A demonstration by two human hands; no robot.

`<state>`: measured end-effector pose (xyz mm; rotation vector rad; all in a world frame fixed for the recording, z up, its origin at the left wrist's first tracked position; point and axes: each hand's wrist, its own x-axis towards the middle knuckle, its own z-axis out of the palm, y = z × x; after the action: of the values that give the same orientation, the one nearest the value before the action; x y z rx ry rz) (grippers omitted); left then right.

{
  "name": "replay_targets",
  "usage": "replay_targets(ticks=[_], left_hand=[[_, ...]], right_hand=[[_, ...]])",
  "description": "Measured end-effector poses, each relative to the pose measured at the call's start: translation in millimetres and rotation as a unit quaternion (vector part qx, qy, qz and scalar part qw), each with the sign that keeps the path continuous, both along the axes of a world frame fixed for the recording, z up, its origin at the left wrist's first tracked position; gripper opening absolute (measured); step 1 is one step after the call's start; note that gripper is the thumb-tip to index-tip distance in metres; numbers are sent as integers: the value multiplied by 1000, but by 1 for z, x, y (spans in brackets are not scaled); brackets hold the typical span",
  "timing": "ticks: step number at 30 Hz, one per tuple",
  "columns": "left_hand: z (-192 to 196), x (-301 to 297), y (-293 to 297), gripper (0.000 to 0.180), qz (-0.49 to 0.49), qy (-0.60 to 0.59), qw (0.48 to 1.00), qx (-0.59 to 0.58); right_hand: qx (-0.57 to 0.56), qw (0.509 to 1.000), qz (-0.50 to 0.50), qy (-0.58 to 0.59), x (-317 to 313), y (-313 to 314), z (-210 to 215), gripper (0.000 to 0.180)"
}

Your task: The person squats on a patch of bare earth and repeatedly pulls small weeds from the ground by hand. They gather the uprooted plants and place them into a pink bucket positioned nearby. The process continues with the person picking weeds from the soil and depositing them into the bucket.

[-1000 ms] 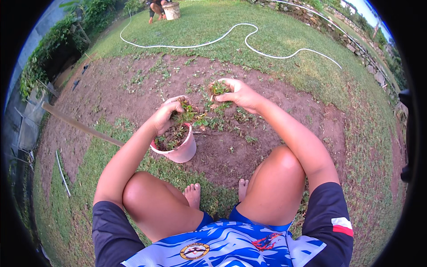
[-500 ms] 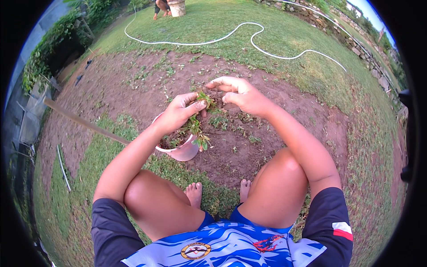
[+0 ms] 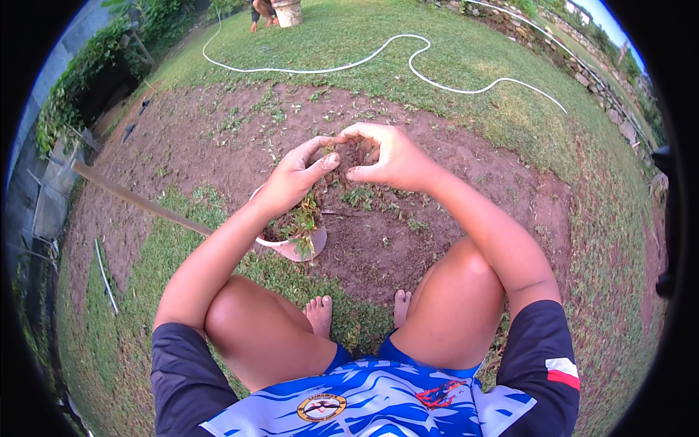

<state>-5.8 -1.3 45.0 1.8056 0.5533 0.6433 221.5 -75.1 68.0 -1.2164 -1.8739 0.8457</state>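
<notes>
Over the bare soil, my left hand (image 3: 300,173) curls its thumb and fingers around an uprooted leafy plant. The plant's green leaves (image 3: 304,218) hang beneath that hand, in front of the pale pink bucket (image 3: 309,246). My right hand (image 3: 392,156) meets it fingertip to fingertip, its thumb and fingers bent around the brown, soil-covered root clump (image 3: 355,154) between the two hands. My left forearm and the leaves partly cover the bucket, which has soil and greenery in it.
A wooden handle (image 3: 138,197) slants in from the left toward the bucket. Loose weeds (image 3: 360,197) lie on the brown soil (image 3: 451,175). Farther off, a white hose (image 3: 328,71) winds over the grass, and a person crouches beside a whitish bucket (image 3: 288,13).
My hands have drawn together, and my right thumb has dropped lower with its fingers closing on the root clump. The leaves by my left thumb have sunk out of sight.
</notes>
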Motion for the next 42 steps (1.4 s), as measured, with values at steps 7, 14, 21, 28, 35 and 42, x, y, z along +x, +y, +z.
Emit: replay_targets(ticks=[7,14,21,28,35,42], left_hand=[[-6,2,5,30,41,-29,998,-28],[-10,8,1,30,66,-1,997,37],[-13,9,12,32,88,60,992,63],[-22,-3,15,38,88,-17,979,-181],[-51,-57,61,43,255,106,958,-70],[-64,-115,77,29,268,234,913,202]], right_hand=[[75,989,-71,108,-9,12,-25,65],[68,992,-105,27,-13,19,-27,65],[52,993,-82,71,-12,18,-24,46],[-61,976,-32,205,-12,37,-37,24],[-153,960,-62,224,-74,96,-81,17],[-168,982,2,85,-134,128,-103,48]])
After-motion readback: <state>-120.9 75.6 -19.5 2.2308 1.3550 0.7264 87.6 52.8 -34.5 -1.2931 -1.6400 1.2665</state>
